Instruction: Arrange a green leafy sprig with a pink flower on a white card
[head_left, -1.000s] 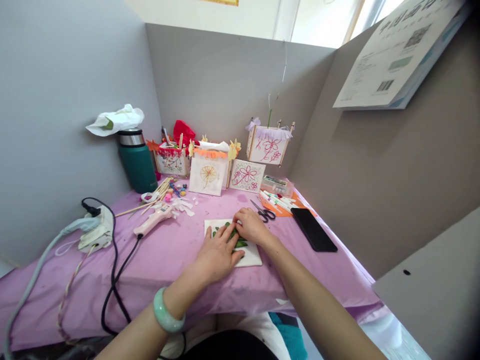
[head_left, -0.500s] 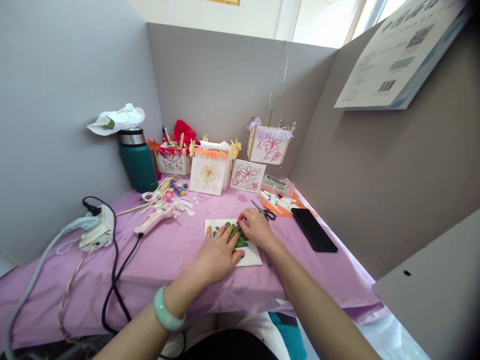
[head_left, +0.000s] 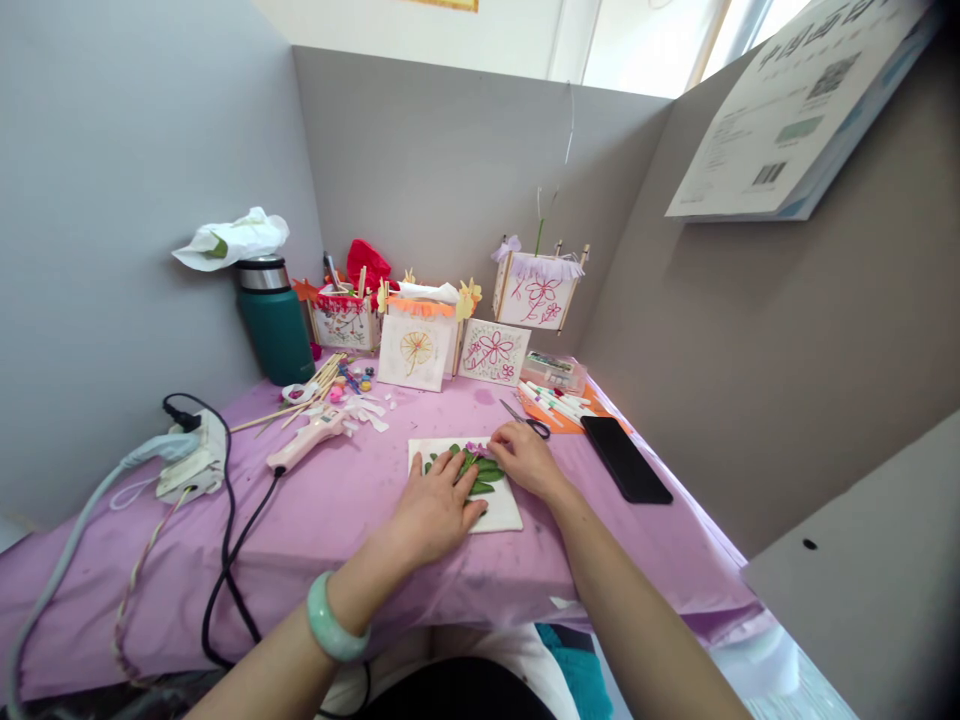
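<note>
A white square [head_left: 504, 516], cloth or paper, lies on the purple-covered table. Green leaves [head_left: 486, 476] are spread over it, with a small pink-purple flower [head_left: 475, 449] at their upper end. My left hand [head_left: 436, 505] rests flat on the leaves with its fingers spread, covering part of them. Just right of the flower, my right hand [head_left: 523, 458] has its fingers bent together, the tips at the flower's edge. Whatever lies between those fingertips is hidden. Scissors [head_left: 537, 428] lie just beyond my right hand.
A black phone [head_left: 627, 460] and white pens [head_left: 559, 403] lie to the right. On the left are a glue gun [head_left: 309, 440], wooden sticks [head_left: 324, 380], a power strip [head_left: 199, 460] with cables, and a green bottle [head_left: 276, 325]. Decorated paper lanterns [head_left: 536, 295] stand behind.
My right hand has shifted slightly right, off the flower, so more of its pink petals and the leaves below show. My left hand has stayed in place.
</note>
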